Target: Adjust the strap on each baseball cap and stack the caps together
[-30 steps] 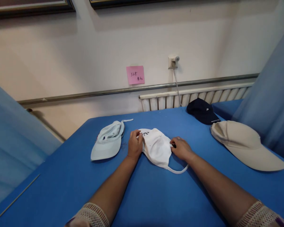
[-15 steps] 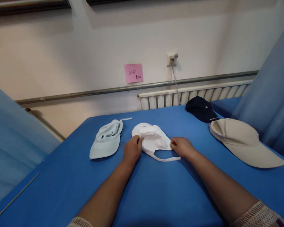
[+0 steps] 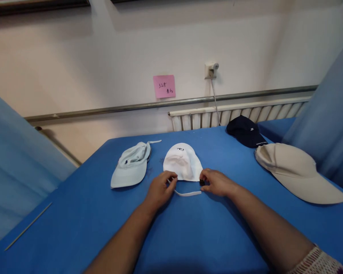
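Pinching the white cap by its near-left edge with the left hand, and by its near-right corner with the right hand. Holding it on the blue table, between pale blue cap, left, and beige cap, right. Judging it light, soft, hardly slippery or fragile; favouring the probably firmer edge over the likely collapsible crown for gripping.

White cap, free gap, navy cap

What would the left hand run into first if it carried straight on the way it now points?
Most likely the white cap: the left hand points forward and rightward, and appears to touch the cap's near edge. Exact depth there is unclear.
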Motion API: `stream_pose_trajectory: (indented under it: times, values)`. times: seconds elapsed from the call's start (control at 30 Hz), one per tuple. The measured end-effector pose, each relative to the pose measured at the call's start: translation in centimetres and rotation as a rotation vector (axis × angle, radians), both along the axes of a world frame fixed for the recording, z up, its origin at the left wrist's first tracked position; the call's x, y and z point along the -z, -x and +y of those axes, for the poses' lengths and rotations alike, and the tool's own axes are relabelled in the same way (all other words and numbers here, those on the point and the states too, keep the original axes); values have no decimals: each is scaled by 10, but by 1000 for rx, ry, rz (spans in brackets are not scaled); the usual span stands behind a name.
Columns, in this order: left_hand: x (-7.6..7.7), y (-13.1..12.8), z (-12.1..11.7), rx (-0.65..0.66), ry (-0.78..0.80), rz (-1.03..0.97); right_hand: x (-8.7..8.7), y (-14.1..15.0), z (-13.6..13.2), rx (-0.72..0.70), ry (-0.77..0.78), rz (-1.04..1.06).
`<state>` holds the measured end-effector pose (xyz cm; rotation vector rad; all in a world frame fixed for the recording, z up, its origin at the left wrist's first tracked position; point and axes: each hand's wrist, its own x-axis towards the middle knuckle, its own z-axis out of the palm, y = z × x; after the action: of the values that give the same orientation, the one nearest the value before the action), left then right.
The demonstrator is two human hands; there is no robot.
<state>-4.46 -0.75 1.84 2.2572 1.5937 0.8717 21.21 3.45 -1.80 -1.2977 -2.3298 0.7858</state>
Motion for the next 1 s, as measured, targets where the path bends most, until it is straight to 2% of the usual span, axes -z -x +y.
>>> stream_pose_trajectory:
  times: [0.13, 0.33, 0.4, 0.57, 0.67, 0.77, 0.9, 1.0]
  values:
    - [2, -17, -15, 183, 111, 139, 0, 2, -2, -25, -65, 4]
    - [14, -28, -14, 299, 90, 297, 12, 3, 5, -34, -67, 141]
    - [17, -28, -12, 278, 71, 299, 16, 5, 9, 38, 42, 264]
    - [12, -26, -9, 170, -7, 191, 11, 11, 6, 189, 572, 798]
    - [9, -24, -9, 96, -41, 109, 6, 15, 0, 178, 689, 974]
    - [11, -22, -6, 32, -19, 4, 9, 19, -1, 144, 634, 943]
    - [19, -19, 0, 0, 44, -103, 19, 21, 1, 172, 306, 676]
    - [22, -17, 2, -15, 45, -137, 16, 21, -5, 92, 114, 410]
